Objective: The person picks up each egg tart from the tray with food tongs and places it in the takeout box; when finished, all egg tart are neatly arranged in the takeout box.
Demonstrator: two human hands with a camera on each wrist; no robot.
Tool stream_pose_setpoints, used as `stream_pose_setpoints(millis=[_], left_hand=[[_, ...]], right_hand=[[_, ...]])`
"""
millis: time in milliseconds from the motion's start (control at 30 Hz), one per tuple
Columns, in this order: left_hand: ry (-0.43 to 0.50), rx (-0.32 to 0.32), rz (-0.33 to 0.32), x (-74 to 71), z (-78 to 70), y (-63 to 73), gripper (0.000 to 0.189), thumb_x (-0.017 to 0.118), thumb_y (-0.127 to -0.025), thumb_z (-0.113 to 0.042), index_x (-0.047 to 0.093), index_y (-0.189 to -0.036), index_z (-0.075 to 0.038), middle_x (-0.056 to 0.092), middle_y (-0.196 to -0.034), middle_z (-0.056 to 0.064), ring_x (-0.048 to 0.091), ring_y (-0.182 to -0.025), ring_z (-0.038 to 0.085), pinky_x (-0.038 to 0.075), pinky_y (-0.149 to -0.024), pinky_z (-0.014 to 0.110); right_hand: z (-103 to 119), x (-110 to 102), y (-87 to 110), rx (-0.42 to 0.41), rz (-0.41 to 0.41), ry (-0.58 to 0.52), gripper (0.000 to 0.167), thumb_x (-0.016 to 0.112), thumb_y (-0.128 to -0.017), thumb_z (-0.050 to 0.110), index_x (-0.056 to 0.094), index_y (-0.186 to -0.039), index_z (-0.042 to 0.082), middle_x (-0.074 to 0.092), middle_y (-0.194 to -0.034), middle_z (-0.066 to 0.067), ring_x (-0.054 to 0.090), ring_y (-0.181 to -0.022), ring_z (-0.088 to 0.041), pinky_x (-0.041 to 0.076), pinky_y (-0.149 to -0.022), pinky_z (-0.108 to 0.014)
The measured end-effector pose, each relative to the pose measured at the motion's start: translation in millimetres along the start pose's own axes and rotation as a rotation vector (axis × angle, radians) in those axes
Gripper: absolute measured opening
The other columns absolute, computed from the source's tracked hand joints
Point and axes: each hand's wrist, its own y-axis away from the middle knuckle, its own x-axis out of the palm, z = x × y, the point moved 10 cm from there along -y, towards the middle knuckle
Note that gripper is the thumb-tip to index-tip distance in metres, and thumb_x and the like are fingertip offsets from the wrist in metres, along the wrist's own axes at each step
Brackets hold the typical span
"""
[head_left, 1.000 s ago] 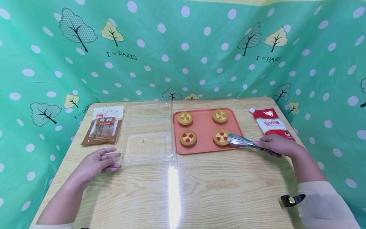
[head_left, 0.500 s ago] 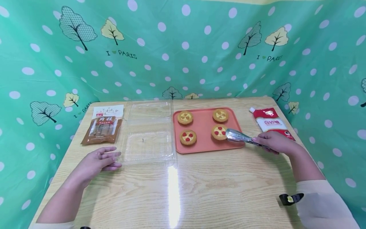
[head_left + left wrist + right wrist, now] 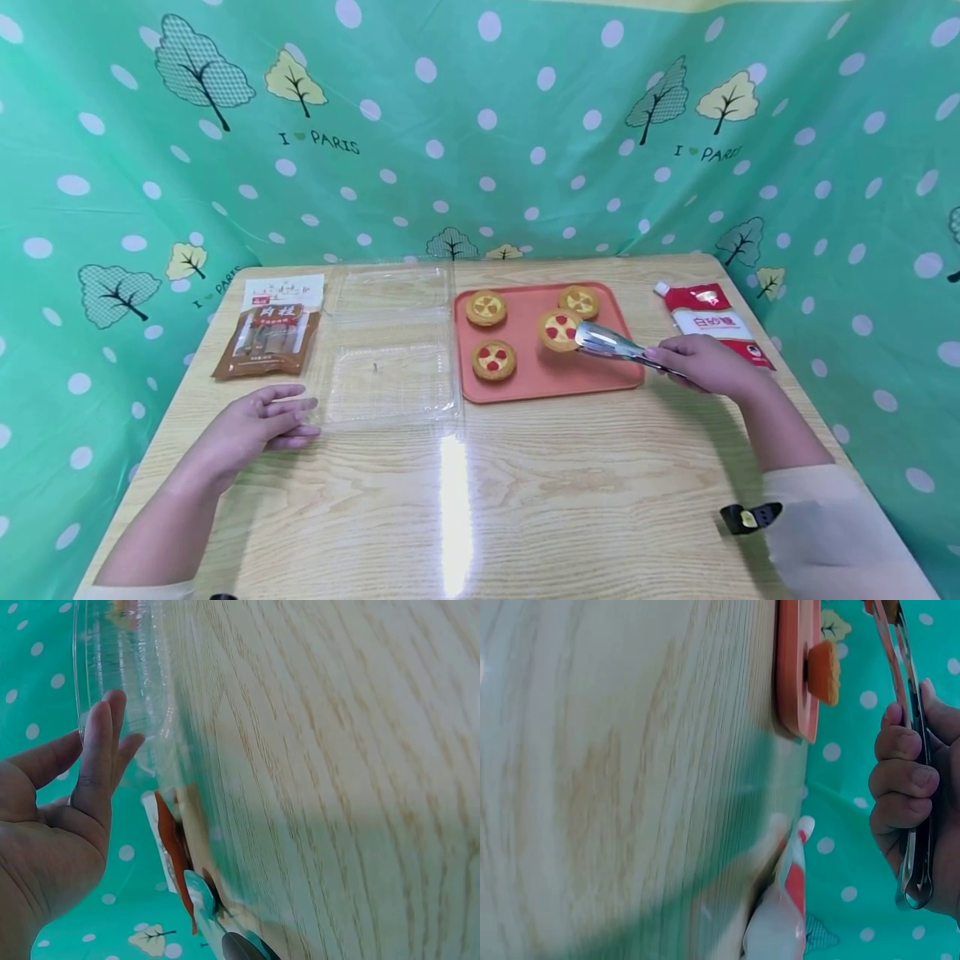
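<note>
OK, my right hand (image 3: 705,365) grips the metal tongs (image 3: 611,342), which hold 1 red-topped tart (image 3: 556,332) above the right half of the pink tray (image 3: 534,382). 3 other tarts (image 3: 494,361) sit on it: 2 left, 1 far right. My left hand (image 3: 258,427), fingers loose, is at the clear container's (image 3: 390,387) near-left corner.

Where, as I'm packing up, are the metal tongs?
In the head view, the metal tongs are right of centre, held by the right hand and gripping a tart above the pink tray.
</note>
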Motion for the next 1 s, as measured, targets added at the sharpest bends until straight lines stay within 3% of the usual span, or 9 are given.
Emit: stream_pose_setpoints(millis=[500,733,1000], left_hand=[[0.000,-0.004,0.022,1.2,0.7,-0.3,0.067,0.055,-0.101,-0.014,0.016,-0.152,0.008,0.036,-0.150,0.031,0.070,-0.105,0.021,0.061,-0.086,0.036],[-0.013,-0.009,0.024,0.3,2.0,-1.8,0.067,0.054,-0.102,-0.015,0.016,-0.152,0.008,0.037,-0.150,0.029,0.070,-0.105,0.021,0.061,-0.085,0.035],[-0.007,0.000,0.022,-0.3,1.2,-1.9,0.066,0.054,-0.102,-0.013,0.016,-0.152,0.008,0.037,-0.150,0.029,0.070,-0.104,0.021,0.061,-0.085,0.037]], right_hand=[[43.5,17.4,-22.5,-0.068,-0.009,0.040,0.062,0.053,-0.091,0.064,0.060,-0.086,0.003,0.049,-0.061,-0.005,0.046,-0.057,-0.023,0.042,-0.054,-0.029],[73.3,27.9,-28.2,-0.124,-0.003,0.048,0.058,0.052,-0.094,0.062,0.058,-0.079,0.006,0.045,-0.058,-0.002,0.045,-0.056,-0.022,0.041,-0.053,-0.029],[106.6,39.2,-38.6,-0.182,0.017,0.050,0.050,0.053,-0.094,0.061,0.065,-0.082,0.015,0.048,-0.059,-0.002,0.043,-0.052,-0.019,0.039,-0.051,-0.029]])
